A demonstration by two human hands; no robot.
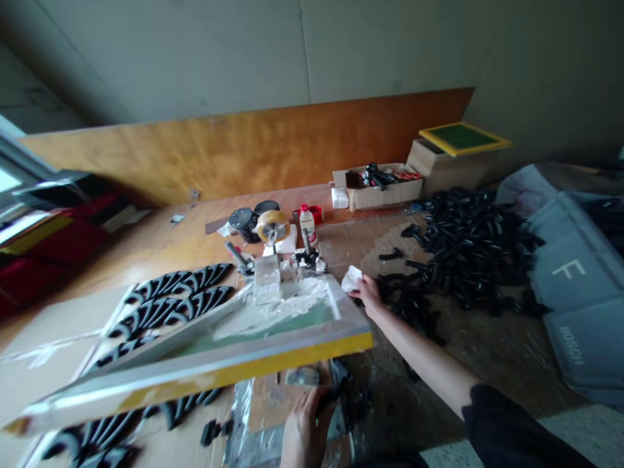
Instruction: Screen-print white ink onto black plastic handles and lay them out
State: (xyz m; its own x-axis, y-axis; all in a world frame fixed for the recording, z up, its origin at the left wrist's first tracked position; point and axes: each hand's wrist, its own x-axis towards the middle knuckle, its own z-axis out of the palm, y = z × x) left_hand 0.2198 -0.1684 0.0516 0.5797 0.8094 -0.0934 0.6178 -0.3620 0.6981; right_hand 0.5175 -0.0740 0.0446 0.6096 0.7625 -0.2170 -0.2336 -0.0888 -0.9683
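My right hand (368,292) is closed on a crumpled white wipe (351,278), beside the right corner of a raised screen-printing frame (292,351). The frame is tilted, with green mesh smeared with pale paste and a light block (267,279) lying on it. Below the frame's front edge, my left hand (305,422) is closed around a black plastic part (338,378), over a small flat base (263,406). The fingers partly hide that part, and its full shape is unclear.
Loose black curved parts (463,240) are heaped at right by a grey crate (580,292). Similar parts (170,299) lie in rows on cardboard at left. Behind the frame stand black tubs (244,223), a tape roll (273,227), a red-capped bottle (307,224) and an open carton (385,194).
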